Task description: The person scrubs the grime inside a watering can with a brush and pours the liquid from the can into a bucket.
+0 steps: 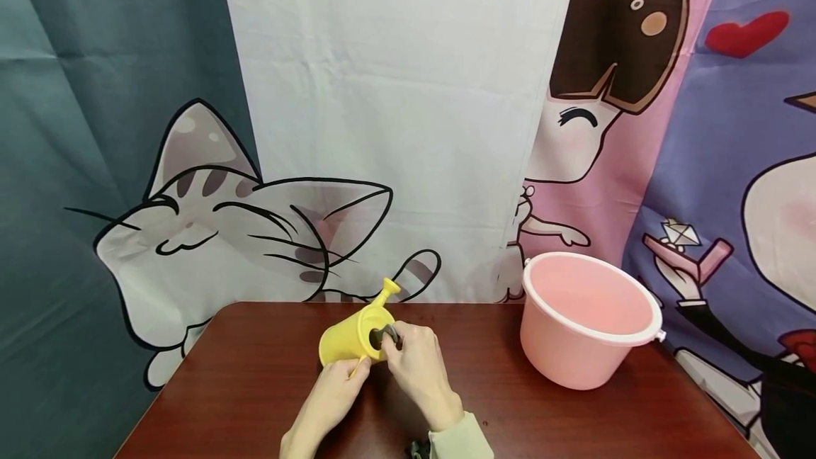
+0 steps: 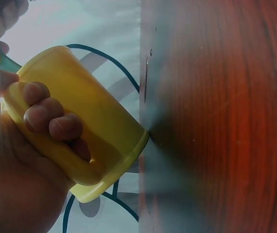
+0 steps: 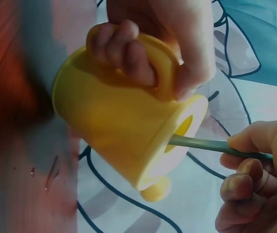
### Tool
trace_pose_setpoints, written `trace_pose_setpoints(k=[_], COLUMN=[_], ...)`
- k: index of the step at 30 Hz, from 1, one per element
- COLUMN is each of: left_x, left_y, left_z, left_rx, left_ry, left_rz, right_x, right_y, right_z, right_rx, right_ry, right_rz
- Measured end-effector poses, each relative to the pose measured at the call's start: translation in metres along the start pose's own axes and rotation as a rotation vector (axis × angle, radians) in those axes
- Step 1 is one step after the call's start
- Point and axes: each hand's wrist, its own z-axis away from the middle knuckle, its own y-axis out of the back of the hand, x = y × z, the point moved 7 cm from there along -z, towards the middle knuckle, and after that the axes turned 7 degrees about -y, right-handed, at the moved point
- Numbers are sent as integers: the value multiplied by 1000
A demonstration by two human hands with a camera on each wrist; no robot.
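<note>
A yellow watering can [image 1: 341, 342] is tilted over the table, its opening turned toward the right hand and its spout pointing up and away. The left hand [image 1: 328, 392] grips the can's handle, several fingers curled through the loop in the left wrist view. The right hand [image 1: 417, 367] pinches a slim grey-green tool [image 3: 204, 144] between thumb and fingers. One end of the tool goes into the can's opening; that end is hidden, so its kind cannot be told. In the left wrist view, the can's lower edge [image 2: 141, 145] is close to the tabletop; contact cannot be told.
A pink bucket [image 1: 583, 331] with a white rim stands on the right of the dark red-brown table [image 1: 255, 388]. Behind the table's far edge hangs a printed cloth [image 1: 395, 91] with cartoon figures. Small drops [image 3: 32, 171] lie on the tabletop.
</note>
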Motion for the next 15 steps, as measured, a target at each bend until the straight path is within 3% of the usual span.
trace_pose_setpoints(k=[6, 15], left_x=[0, 4], left_y=[-1, 2], left_z=[0, 0], left_rx=[-8, 13], left_ry=[1, -16], left_rz=[2, -10], right_x=[1, 15], right_y=[2, -18], right_z=[0, 5], right_rx=[23, -40], right_ry=[10, -99], right_rz=[-29, -77])
